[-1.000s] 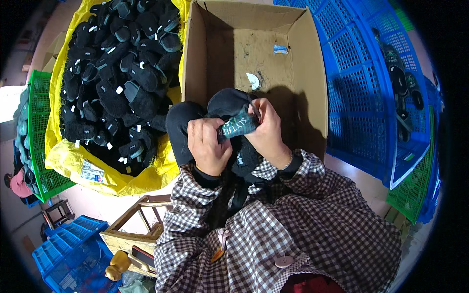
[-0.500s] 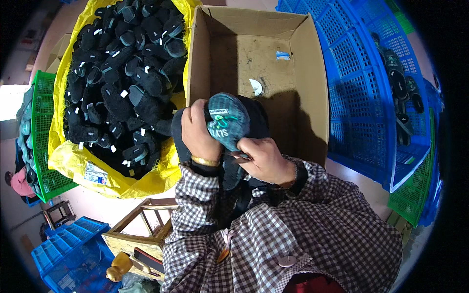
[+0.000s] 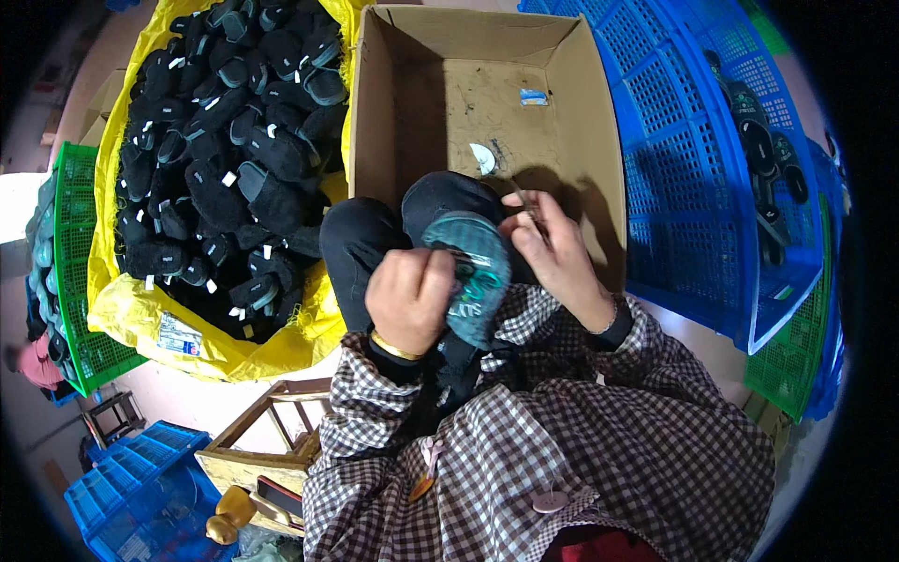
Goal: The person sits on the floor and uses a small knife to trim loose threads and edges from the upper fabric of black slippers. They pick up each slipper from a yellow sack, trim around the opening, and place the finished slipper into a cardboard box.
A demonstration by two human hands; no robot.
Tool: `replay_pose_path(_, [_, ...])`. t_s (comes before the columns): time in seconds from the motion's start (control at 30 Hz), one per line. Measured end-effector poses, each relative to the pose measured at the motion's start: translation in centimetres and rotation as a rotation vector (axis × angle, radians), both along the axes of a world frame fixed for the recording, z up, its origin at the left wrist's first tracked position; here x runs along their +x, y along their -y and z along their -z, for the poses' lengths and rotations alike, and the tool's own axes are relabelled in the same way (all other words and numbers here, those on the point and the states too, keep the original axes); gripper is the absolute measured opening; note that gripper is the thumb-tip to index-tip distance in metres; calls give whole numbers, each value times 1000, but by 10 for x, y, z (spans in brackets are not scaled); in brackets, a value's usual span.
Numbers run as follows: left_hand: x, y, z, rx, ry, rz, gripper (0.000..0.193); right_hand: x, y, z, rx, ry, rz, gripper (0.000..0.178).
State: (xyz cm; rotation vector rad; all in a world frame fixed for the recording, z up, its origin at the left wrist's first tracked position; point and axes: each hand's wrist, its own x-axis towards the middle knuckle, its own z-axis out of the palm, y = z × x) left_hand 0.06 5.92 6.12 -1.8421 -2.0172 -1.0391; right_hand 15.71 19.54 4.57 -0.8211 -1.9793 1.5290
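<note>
Slipper (image 3: 482, 272) sits gripped in left hand (image 3: 409, 292); right hand (image 3: 560, 253) pinches tool (image 3: 530, 208); sack (image 3: 140, 309) holds footwear (image 3: 220, 192).

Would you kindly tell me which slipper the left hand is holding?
The teal slipper with green print, held by the left hand; the mostly black slippers heaped in the yellow sack are untouched by either hand.

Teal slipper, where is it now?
In the head view, the teal slipper is near the centre, in the left hand, with the right hand to its right.
</note>
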Motion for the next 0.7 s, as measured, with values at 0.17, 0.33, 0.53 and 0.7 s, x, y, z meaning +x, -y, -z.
replay_pose_path(0.17, [10,2,10,-37,-72,36,28,-12,0,-6,-132,291,-201,37])
replay_pose_path(0.33, [13,22,8,-362,189,-184,41,-5,14,31,-317,73,-35,33])
replay_pose_path(0.53, [28,71,0,-316,314,-308,15,-4,13,22,-345,130,-23,37])
replay_pose_path(0.7, [44,80,0,-423,295,38,34,-2,11,20,-343,123,-83,39])
